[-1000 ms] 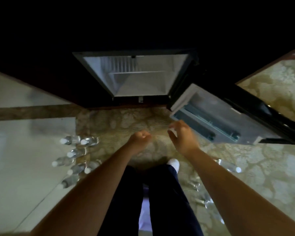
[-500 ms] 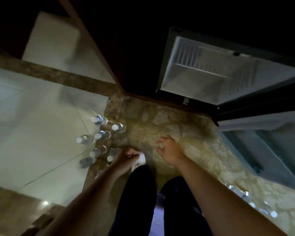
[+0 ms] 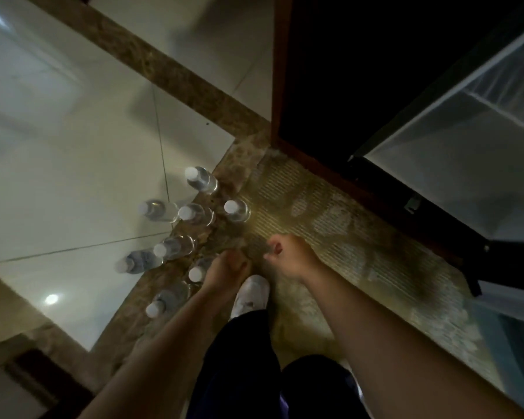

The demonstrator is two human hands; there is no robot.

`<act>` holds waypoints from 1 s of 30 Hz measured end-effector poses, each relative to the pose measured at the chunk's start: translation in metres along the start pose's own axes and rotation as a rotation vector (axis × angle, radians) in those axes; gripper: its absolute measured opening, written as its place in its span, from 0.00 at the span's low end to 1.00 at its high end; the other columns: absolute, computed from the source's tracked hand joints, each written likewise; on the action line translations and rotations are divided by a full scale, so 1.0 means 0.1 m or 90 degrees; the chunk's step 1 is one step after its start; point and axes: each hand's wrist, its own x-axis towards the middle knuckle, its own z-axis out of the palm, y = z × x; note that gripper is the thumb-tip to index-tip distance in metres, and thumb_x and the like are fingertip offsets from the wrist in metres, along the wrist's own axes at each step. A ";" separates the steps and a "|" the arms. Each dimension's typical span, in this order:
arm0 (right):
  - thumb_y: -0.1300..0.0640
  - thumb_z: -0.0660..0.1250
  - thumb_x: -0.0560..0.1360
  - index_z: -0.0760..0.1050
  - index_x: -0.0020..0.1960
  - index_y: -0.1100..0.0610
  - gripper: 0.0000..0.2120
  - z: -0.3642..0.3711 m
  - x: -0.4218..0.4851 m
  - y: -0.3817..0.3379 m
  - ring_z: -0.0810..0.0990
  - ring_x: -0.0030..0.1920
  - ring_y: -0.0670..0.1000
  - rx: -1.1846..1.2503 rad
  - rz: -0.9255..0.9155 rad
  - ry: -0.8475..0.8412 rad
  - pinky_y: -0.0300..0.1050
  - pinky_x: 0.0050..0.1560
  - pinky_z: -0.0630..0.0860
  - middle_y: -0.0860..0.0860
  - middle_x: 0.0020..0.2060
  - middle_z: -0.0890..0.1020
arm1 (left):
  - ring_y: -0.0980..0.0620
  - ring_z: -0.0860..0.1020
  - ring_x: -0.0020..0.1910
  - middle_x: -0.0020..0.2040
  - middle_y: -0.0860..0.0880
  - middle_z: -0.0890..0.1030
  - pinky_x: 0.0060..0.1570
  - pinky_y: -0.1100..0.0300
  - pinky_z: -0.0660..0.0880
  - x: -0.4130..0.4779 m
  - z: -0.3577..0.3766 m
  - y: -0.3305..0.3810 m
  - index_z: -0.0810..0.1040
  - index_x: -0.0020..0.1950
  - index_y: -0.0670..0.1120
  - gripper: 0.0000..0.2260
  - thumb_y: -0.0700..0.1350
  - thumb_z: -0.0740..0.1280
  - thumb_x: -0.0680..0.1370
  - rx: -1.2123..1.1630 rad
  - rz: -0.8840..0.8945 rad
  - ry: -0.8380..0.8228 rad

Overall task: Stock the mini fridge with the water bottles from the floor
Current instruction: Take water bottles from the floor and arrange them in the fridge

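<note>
Several clear water bottles with white caps [image 3: 194,214] stand upright on the floor at the left, along the seam between tile and carpet. My left hand [image 3: 227,267] hovers over the near end of the group with its fingers curled shut and nothing in it, right beside one bottle's cap [image 3: 195,273]. My right hand [image 3: 291,257] is just to its right over the carpet, fingers loosely apart and holding nothing. The mini fridge [image 3: 466,140] stands open at the upper right, its pale inside and a shelf showing.
The fridge door [image 3: 515,306] swings out at the right edge. A dark wooden cabinet [image 3: 330,71] surrounds the fridge. Glossy tile [image 3: 73,176] lies left, patterned carpet [image 3: 360,237] right. My white shoe [image 3: 251,294] and dark trousers are below the hands.
The view has swung left and down from the fridge to the bottles. Both hands have dropped toward the floor, the left one now beside the near bottles.
</note>
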 end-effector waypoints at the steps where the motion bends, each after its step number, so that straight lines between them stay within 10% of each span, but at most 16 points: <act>1: 0.54 0.66 0.76 0.72 0.65 0.57 0.18 0.00 0.13 -0.01 0.77 0.59 0.56 -0.003 -0.012 0.003 0.48 0.60 0.74 0.56 0.60 0.78 | 0.45 0.77 0.47 0.49 0.39 0.79 0.46 0.53 0.71 0.11 0.08 -0.03 0.77 0.52 0.36 0.10 0.40 0.60 0.79 -0.035 -0.006 0.016; 17: 0.49 0.59 0.79 0.51 0.76 0.46 0.29 0.10 1.66 0.09 0.75 0.62 0.60 -0.420 -0.417 0.071 0.50 0.56 0.72 0.54 0.67 0.69 | 0.48 0.69 0.69 0.70 0.47 0.69 0.69 0.46 0.67 1.63 0.83 -0.67 0.59 0.74 0.46 0.31 0.39 0.68 0.74 -0.324 0.046 0.212; 25: 0.45 0.61 0.77 0.61 0.72 0.50 0.26 0.02 1.94 -0.05 0.79 0.55 0.58 -0.497 -0.631 0.090 0.49 0.50 0.74 0.52 0.60 0.75 | 0.82 0.69 0.52 0.56 0.66 0.68 0.47 0.83 0.67 2.00 0.93 -0.68 0.59 0.64 0.55 0.32 0.35 0.72 0.70 -0.373 0.193 0.310; 30: 0.48 0.63 0.76 0.65 0.66 0.52 0.20 -0.05 2.09 -0.02 0.78 0.56 0.58 -0.415 -0.623 0.069 0.46 0.46 0.70 0.51 0.60 0.76 | 0.59 0.78 0.55 0.57 0.53 0.79 0.53 0.64 0.77 2.24 0.99 -0.72 0.71 0.62 0.50 0.24 0.43 0.75 0.69 -0.381 0.175 0.355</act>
